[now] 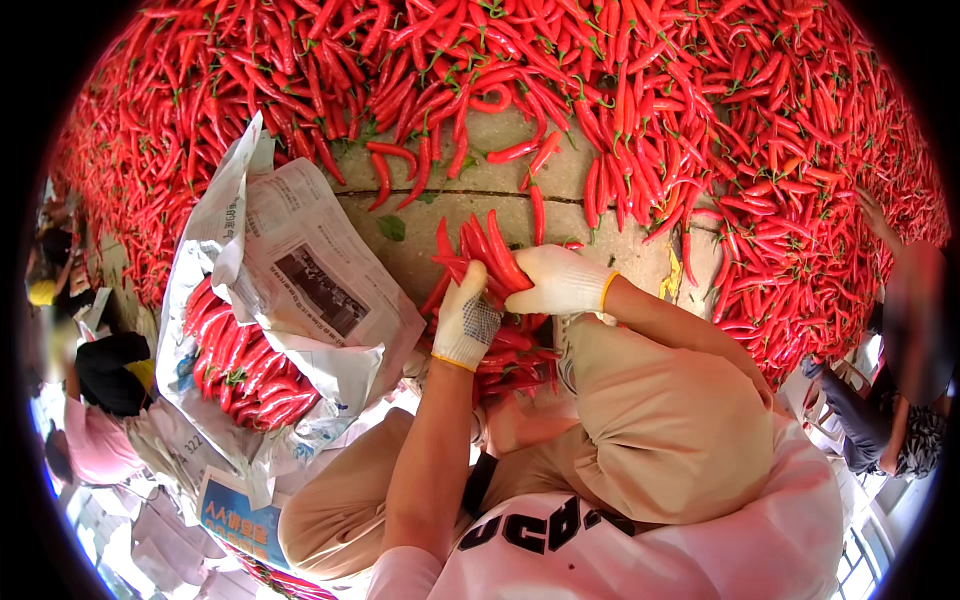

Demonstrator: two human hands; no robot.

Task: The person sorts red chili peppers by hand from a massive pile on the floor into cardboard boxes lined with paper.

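Observation:
Both my hands wear white knit work gloves and meet over a small bunch of red chili peppers point(484, 244). My left hand point(466, 319), with grey grip dots on its glove, holds the bunch from the near left side. From the right, my right hand point(559, 281) grips the lower ends of the same peppers. More red chilies point(514, 356) lie below my hands, between my legs. To the left, rows of chilies point(247, 360) rest inside a newspaper-lined package point(322, 262) whose paper sides stand up.
A large heap of red chilies point(525, 37) spreads across the far side and right. Loose chilies lie on the concrete floor point(465, 217). People sit at the left point(97, 435) and right point(862, 420) edges. Newspaper sheets point(240, 517) lie by my left knee.

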